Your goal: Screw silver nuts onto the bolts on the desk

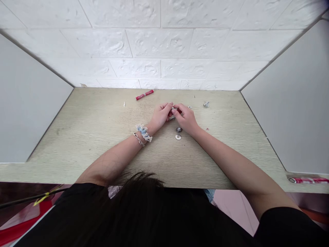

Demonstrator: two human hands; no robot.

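My left hand and my right hand meet above the middle of the table, fingertips pressed together. Between them is a small item with silvery and dark red parts, mostly hidden by the fingers. The left wrist wears a pale blue scrunchie and a chain bracelet. Just below the hands lie a small metal piece and a round white-and-silver disc. A small white ring sits beyond my right hand.
On the wooden table, a red tube lies near the wall and a white scrap left of it. A metal part is at right. Grey panels stand both sides; another red tube lies by the right one.
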